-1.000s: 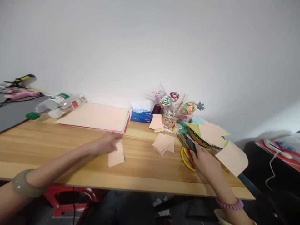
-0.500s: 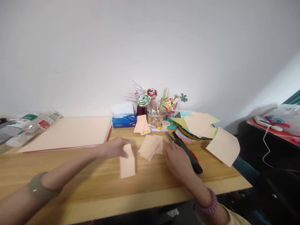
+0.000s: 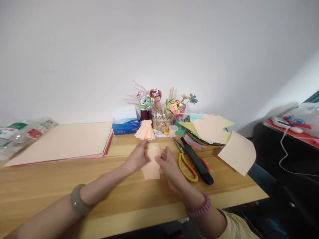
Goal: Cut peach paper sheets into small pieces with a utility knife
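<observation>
A small pile of peach paper pieces lies on the wooden table, near its middle. My left hand, with a green bangle on the wrist, grips the pile's left edge. From the right, my right hand, with a pink bead bracelet, closes its fingers on the same pile. Both hands meet over the paper. Just right of my right hand lie yellow-handled scissors and a dark green knife-like tool.
A stack of large coloured sheets lies at the left, with plastic bottles beyond it. At the back stand a blue tissue box, more peach pieces, a jar of paper flowers and a basket of cut paper.
My left hand carried its peach piece right, onto the pile. My right hand left the scissors and came left to the pile. The view turned right and down.
</observation>
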Demonstrator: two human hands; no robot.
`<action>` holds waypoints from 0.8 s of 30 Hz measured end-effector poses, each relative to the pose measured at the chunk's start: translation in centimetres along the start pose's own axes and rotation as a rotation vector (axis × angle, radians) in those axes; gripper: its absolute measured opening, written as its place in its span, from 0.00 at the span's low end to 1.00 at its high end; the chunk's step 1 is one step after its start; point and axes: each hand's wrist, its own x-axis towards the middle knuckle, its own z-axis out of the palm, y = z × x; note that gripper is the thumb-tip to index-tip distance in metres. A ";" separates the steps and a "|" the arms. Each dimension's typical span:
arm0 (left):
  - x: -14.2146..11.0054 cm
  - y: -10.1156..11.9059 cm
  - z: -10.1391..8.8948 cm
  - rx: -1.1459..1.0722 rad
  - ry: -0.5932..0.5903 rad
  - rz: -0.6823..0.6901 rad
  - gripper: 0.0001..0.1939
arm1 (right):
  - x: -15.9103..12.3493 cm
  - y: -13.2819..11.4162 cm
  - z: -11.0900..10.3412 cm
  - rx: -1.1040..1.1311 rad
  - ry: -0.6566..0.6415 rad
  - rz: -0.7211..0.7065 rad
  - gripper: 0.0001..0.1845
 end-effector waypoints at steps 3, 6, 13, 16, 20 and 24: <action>-1.2 0.0 0.4 -0.101 0.017 -0.005 0.41 | -0.5 -0.7 0.3 0.129 -0.052 0.079 0.33; -2.3 0.0 0.4 -0.198 0.026 0.009 0.37 | -1.1 -1.3 0.5 0.168 -0.097 0.099 0.29; -3.5 -0.8 -0.4 -0.405 0.073 -0.034 0.26 | -2.9 -2.3 1.8 0.141 -0.107 0.048 0.32; -3.6 -1.1 -1.0 -0.508 0.102 -0.066 0.11 | -3.1 -2.3 2.7 0.335 -0.103 0.050 0.35; -4.5 -1.2 -2.0 -0.630 0.119 -0.077 0.02 | -1.7 -2.1 3.8 0.570 -0.068 0.081 0.28; -5.6 -1.3 -2.1 -0.712 0.155 -0.088 0.08 | -0.5 -2.7 5.8 0.563 -0.061 0.055 0.25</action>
